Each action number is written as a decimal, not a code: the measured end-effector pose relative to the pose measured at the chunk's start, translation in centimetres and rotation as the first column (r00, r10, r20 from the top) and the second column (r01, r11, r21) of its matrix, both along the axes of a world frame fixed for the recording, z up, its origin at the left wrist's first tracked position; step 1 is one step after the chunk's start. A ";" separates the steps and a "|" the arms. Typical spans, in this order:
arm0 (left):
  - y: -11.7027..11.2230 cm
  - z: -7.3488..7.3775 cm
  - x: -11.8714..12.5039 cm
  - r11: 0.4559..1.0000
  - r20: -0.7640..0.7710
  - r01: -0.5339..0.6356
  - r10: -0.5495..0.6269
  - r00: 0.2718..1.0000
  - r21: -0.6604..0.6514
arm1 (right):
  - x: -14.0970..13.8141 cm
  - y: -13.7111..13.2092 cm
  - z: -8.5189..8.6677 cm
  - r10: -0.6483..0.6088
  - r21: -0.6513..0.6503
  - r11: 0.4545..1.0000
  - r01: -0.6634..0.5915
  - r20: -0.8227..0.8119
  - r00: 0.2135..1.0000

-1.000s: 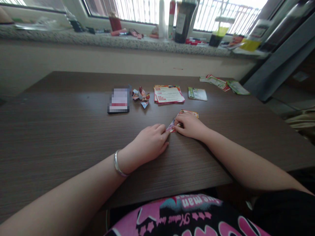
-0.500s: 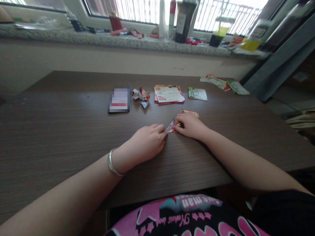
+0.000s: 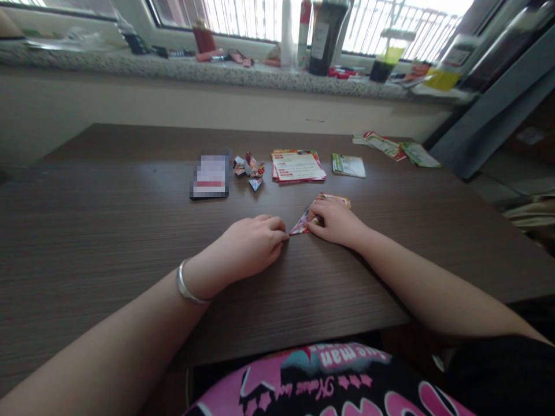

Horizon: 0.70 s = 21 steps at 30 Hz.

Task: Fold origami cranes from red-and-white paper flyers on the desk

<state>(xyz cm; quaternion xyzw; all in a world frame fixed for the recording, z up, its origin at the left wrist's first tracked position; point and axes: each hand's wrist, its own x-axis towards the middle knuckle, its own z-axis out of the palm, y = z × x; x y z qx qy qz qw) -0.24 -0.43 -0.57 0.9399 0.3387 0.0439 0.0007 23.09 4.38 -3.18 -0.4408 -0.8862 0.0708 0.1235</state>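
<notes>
A small colourful printed paper [image 3: 303, 222], folded to a point, lies on the brown wooden table [image 3: 108, 231]. My right hand [image 3: 333, 222] presses down on it with curled fingers, covering most of it. My left hand [image 3: 251, 245], a silver bangle on its wrist, rests curled on the table with its fingertips at the paper's pointed left tip.
Further back lie a dark card box [image 3: 210, 176], several small folded paper pieces [image 3: 249, 167], a stack of printed leaflets [image 3: 297, 166], a green-white leaflet [image 3: 348, 165] and more leaflets [image 3: 390, 147] at the far right. Bottles and clutter line the stone windowsill [image 3: 217, 72].
My left hand has slid a little to the left along the table, uncovering more of the paper's pointed tip. My right hand has stayed on the paper.
</notes>
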 end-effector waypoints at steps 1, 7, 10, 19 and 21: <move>0.2 -0.2 -0.1 1.000 0.016 0.022 -0.022 1.000 0.010 | 0.0 -0.1 0.0 0.005 0.006 1.000 -0.005 0.007 1.000; 0.9 -1.2 0.1 0.995 0.086 0.102 -0.102 0.991 -0.003 | -0.1 -0.3 0.2 0.030 0.032 0.999 -0.031 0.035 0.999; 0.6 -1.2 0.3 0.995 0.068 0.096 -0.097 0.993 0.016 | -0.3 -0.3 0.4 0.015 0.022 1.000 -0.015 0.028 1.000; 0.2 -1.1 0.7 0.997 0.012 0.062 -0.063 0.998 0.036 | -0.7 0.0 0.1 0.013 0.024 1.000 -0.013 0.009 1.000; 0.1 -1.2 0.8 0.998 0.003 0.054 -0.055 0.999 0.044 | -0.8 0.1 0.0 0.001 0.022 1.000 -0.001 0.003 1.000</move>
